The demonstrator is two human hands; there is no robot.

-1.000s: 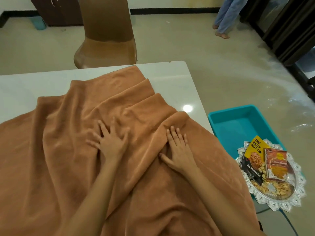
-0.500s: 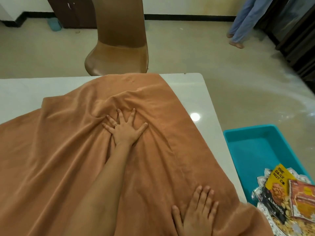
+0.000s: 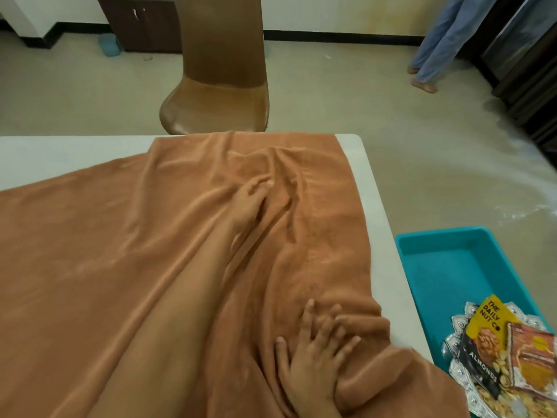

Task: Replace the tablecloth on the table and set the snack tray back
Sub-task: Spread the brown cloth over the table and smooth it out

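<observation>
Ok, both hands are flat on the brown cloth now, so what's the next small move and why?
Probably sweep the left hand toward the far right corner, while the right hand pins the near edge. The tablecloth is ridged with folds there, and a strip of white table shows along the right side. The snack tray waits off the table.

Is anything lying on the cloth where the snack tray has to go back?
Nothing but both hands, left hand and right hand, flat on the still-wrinkled tablecloth. The snack tray sits off the table's right side, atop the teal bin.
</observation>
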